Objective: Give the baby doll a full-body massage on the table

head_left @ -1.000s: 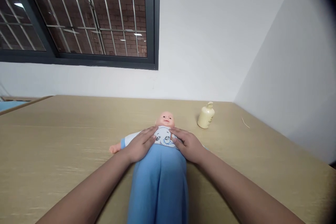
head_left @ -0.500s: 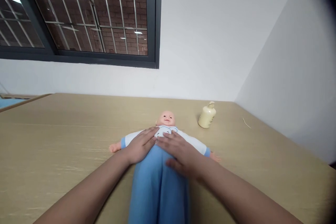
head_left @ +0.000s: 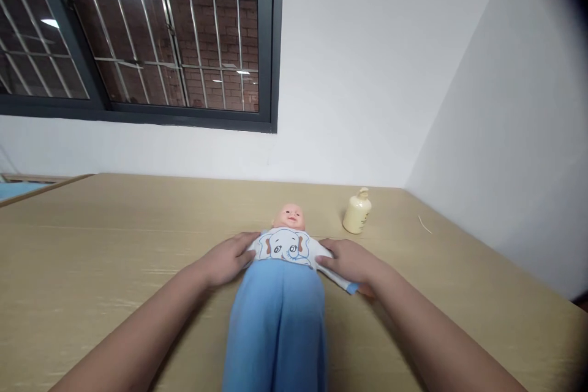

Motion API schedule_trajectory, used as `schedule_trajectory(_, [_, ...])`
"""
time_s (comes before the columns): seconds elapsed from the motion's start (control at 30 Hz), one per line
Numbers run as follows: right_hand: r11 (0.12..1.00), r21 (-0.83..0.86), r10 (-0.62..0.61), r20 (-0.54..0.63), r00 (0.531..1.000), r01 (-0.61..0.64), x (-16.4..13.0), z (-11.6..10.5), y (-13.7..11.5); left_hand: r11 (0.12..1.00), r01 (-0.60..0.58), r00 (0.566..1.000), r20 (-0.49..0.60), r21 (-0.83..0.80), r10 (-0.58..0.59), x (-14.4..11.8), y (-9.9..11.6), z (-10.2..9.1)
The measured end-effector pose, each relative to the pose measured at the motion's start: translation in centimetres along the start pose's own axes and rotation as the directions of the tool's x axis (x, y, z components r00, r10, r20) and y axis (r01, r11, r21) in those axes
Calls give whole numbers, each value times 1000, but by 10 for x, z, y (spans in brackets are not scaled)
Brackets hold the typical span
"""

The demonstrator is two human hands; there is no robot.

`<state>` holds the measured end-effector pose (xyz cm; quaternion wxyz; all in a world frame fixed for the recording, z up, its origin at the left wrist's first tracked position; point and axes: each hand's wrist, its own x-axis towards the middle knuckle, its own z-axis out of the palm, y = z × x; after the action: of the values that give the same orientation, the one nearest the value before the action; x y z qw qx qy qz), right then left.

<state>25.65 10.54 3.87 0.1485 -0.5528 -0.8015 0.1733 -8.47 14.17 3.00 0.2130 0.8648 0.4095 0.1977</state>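
A baby doll [head_left: 290, 218] lies on its back with its head away from me, in a white top [head_left: 285, 244] with an elephant face and long blue trousers [head_left: 278, 318]. My left hand [head_left: 229, 257] is closed around the doll's upper sleeve on the left, its thumb on the near side; that doll arm is mostly hidden. On the other side, my right hand [head_left: 346, 259] grips the right sleeve [head_left: 337, 278] between thumb and fingers. That sleeve's blue cuff pokes out below my palm.
A cream pump bottle [head_left: 357, 213] stands on the wooden table [head_left: 128, 220] behind my right hand. Farther right lies a thin pale strip [head_left: 425, 225]. White walls meet behind the table, below a barred window [head_left: 184, 116].
Both hands have left the doll's chest and moved apart to its two sleeves. The elephant print is uncovered. The camera view has tilted up slightly.
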Motion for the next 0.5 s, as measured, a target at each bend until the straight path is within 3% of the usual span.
schedule_trajectory(0.13, [976,-101,209,225,952,-191,-9,-22,18,964,193,975,77,182,-209,-11,-18,-22])
schedule_trajectory(0.23, [944,-191,322,361,875,-269,-11,-31,18,885,358,906,117,297,-406,-19,-30,-34])
schedule_trajectory(0.33, [927,-225,365,367,856,-298,-10,-34,17,846,435,857,146,307,-493,-25,-40,-41])
schedule_trajectory(0.43, [944,-107,331,311,891,-313,-10,-36,24,866,443,863,152,231,-482,-29,-44,-47])
schedule_trajectory(0.5, [930,28,339,324,883,-367,-10,-37,33,874,466,866,134,138,-482,-31,-43,-52])
